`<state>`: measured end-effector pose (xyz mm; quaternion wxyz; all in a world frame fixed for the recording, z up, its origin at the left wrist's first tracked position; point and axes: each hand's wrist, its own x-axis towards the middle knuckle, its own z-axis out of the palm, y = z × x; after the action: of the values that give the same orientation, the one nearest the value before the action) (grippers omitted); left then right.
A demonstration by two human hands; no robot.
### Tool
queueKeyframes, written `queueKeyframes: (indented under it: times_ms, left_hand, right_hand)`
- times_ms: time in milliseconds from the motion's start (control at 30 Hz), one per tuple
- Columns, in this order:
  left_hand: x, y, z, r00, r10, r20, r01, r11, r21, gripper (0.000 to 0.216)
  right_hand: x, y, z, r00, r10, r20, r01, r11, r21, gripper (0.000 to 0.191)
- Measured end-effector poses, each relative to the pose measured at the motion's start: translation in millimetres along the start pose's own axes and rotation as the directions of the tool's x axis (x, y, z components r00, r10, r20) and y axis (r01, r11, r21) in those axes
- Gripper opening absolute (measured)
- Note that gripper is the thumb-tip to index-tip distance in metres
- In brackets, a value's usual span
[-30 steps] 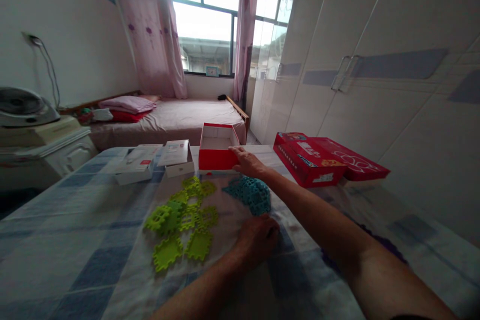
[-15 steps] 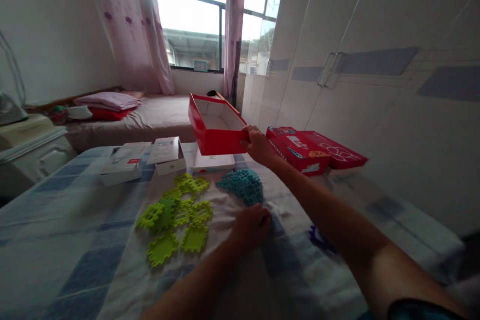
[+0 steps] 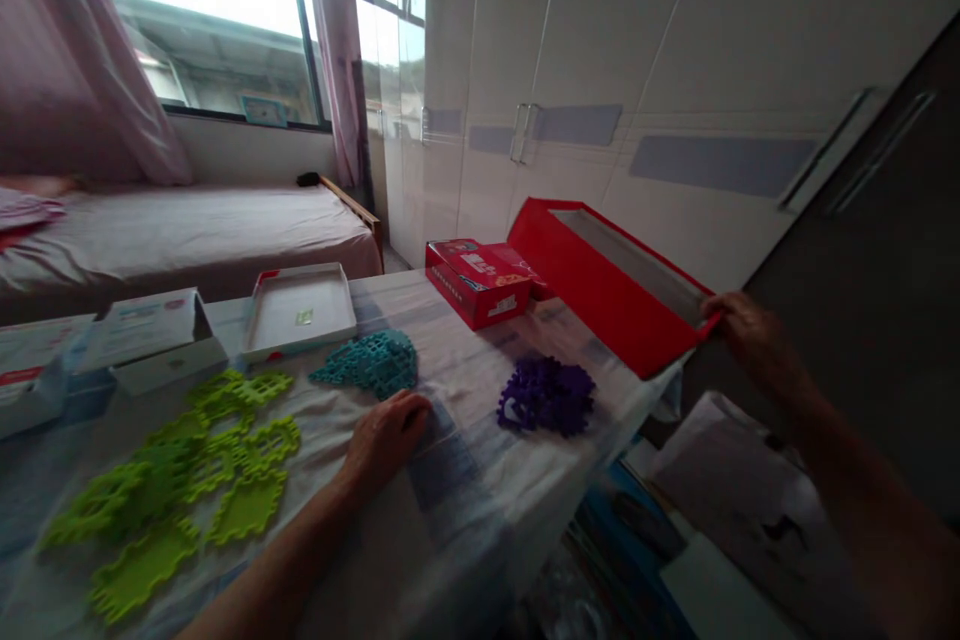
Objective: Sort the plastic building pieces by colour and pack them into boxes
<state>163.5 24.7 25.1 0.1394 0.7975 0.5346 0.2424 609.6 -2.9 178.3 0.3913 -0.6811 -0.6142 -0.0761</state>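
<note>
My right hand (image 3: 746, 340) grips the end of a red box tray (image 3: 600, 285), holding it tilted in the air past the table's right edge. My left hand (image 3: 386, 435) rests on the checked tablecloth (image 3: 442, 465) with fingers curled, just below a pile of teal puzzle pieces (image 3: 371, 362). A pile of purple pieces (image 3: 546, 393) lies to its right. Lime green pieces (image 3: 187, 480) are spread at the left.
A white shallow tray (image 3: 300, 310) and white boxes (image 3: 146, 335) sit at the back of the table. A red box (image 3: 476, 280) stands at the far right corner. A bed (image 3: 187, 235) lies behind, wardrobe doors (image 3: 600, 80) to the right, bags (image 3: 720, 480) on the floor.
My right hand lifted the red tray off the table's back and swung it to the right, beyond the table edge. The view turned right, revealing purple pieces. My left hand stayed put.
</note>
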Motion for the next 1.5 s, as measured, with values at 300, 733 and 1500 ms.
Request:
queueKeyframes:
  times_ms: [300, 733, 1500]
  left_hand:
    - [-3, 4, -4, 1.0, 0.005, 0.01, -0.005, 0.999, 0.04, 0.028]
    - [-3, 3, -5, 1.0, 0.02, -0.011, -0.02, 1.0, 0.022, 0.027]
    - [-3, 1, -4, 0.999, 0.037, -0.019, -0.035, 0.997, 0.062, 0.028]
  right_hand:
    - [-28, 132, -7, 0.987, 0.06, 0.15, -0.027, 0.977, -0.214, 0.017]
    - [-22, 141, 48, 0.988, 0.009, 0.156, 0.005, 0.996, -0.086, 0.016]
    - [-107, -13, 76, 0.964, -0.265, 0.028, 0.266, 0.952, -0.15, 0.038]
